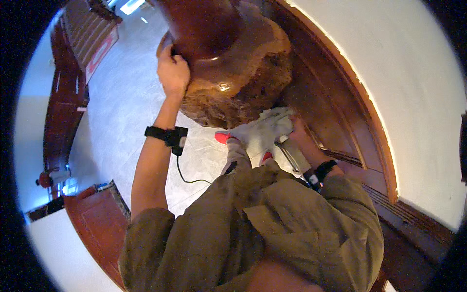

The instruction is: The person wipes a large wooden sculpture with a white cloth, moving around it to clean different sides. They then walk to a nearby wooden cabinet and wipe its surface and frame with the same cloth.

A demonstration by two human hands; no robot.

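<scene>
A big brown block (pixel 236 90) with a glossy top and rough, craggy sides stands in front of me; I cannot tell whether it is wood or stone. On its top rises a smooth dark red round piece (pixel 204 27), cut off by the upper edge of the picture. My left hand (pixel 173 73) grips the block's left rim, fingers curled beside the red piece. Low at the block's near right side, my right hand (pixel 301 134) is closed on a pale grey cloth (pixel 265 127), which hangs bunched over the floor; its fingertips are partly hidden.
Dark wood panelling (pixel 335 92) with a pale wall (pixel 413 78) runs close along the right. My red shoes (pixel 222 137) stand on the light tiled floor (pixel 129 78). A staircase (pixel 90 29) is at the far left, a wooden cabinet (pixel 97 228) at the near left. A black cable (pixel 187 177) trails from my left wrist strap.
</scene>
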